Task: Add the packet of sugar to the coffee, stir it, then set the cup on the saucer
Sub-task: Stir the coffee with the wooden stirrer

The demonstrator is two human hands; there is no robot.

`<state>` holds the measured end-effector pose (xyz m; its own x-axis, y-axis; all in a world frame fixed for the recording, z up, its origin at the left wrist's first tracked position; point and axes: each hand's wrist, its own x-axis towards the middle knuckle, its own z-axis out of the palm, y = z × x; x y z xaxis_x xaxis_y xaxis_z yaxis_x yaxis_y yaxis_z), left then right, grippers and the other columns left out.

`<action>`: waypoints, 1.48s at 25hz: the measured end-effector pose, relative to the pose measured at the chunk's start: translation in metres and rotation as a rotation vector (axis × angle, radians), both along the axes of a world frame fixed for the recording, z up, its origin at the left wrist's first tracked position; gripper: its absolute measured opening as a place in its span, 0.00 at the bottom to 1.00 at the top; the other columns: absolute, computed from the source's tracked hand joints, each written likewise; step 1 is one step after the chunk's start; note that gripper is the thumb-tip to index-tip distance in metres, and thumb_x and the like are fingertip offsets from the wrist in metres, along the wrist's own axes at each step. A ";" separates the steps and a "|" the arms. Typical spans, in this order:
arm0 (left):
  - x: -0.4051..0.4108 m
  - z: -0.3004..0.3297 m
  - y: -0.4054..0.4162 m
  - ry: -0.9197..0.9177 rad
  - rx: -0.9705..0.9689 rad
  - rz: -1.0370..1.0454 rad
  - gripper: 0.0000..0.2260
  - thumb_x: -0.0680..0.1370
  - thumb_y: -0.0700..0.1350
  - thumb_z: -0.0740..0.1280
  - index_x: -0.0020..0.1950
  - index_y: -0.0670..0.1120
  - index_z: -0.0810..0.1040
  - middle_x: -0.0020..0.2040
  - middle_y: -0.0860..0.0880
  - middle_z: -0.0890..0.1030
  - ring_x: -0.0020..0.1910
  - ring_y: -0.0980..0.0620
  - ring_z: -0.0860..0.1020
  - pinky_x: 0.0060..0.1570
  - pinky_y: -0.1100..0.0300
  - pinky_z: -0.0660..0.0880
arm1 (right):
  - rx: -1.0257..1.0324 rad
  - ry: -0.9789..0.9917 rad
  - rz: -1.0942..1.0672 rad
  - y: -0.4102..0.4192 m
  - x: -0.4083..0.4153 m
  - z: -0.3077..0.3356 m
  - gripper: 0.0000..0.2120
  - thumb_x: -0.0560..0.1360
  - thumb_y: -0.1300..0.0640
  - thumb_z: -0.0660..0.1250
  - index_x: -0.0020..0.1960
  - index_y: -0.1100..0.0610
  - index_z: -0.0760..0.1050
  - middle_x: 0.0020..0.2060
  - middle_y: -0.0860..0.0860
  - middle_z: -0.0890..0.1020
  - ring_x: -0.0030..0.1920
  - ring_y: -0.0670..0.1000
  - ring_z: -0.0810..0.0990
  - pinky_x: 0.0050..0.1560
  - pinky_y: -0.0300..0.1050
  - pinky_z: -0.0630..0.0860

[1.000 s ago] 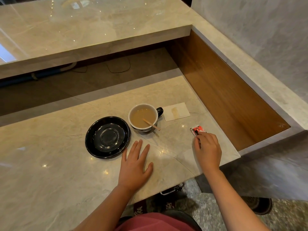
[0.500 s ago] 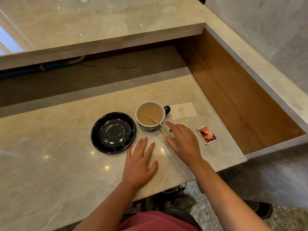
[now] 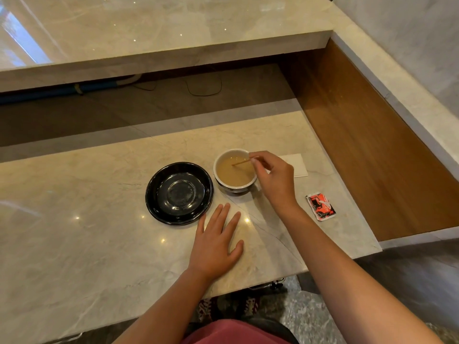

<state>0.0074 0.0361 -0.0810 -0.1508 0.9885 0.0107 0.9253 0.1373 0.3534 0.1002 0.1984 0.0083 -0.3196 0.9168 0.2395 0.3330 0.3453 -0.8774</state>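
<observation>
Right hand (image 3: 272, 178) is pinching the stirrer (image 3: 240, 162) over the cup (image 3: 234, 170); left hand (image 3: 215, 244) is lying flat, fingers spread, near the worktop's (image 3: 87, 244) front edge.

Our right hand (image 3: 272, 178) covers the handle of the white-lined cup of milky coffee (image 3: 234, 170) and the near corner of the white paper napkin (image 3: 296, 165). The thin wooden stirrer's (image 3: 241, 162) lower end is sunk in the coffee. We cannot read the print on the red-and-black sugar packet (image 3: 321, 207).
</observation>
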 end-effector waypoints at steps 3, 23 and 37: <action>0.000 0.000 0.000 0.005 -0.007 -0.001 0.27 0.76 0.59 0.54 0.74 0.53 0.58 0.76 0.47 0.56 0.74 0.54 0.44 0.71 0.48 0.42 | -0.043 0.001 0.005 0.012 0.008 0.000 0.06 0.76 0.65 0.63 0.46 0.59 0.78 0.40 0.55 0.83 0.42 0.53 0.82 0.44 0.50 0.81; 0.000 -0.001 0.000 0.002 -0.007 -0.001 0.27 0.76 0.59 0.54 0.74 0.53 0.57 0.77 0.46 0.55 0.74 0.54 0.43 0.71 0.47 0.43 | -0.186 0.185 -0.195 -0.008 -0.006 -0.005 0.07 0.77 0.66 0.62 0.44 0.61 0.78 0.38 0.51 0.81 0.38 0.38 0.80 0.39 0.33 0.77; -0.001 -0.002 0.001 -0.004 -0.012 0.000 0.27 0.76 0.59 0.53 0.74 0.54 0.56 0.77 0.47 0.54 0.74 0.54 0.42 0.71 0.47 0.42 | -0.204 -0.038 -0.083 0.001 0.006 0.016 0.07 0.75 0.66 0.60 0.40 0.62 0.75 0.36 0.60 0.83 0.38 0.57 0.83 0.44 0.58 0.81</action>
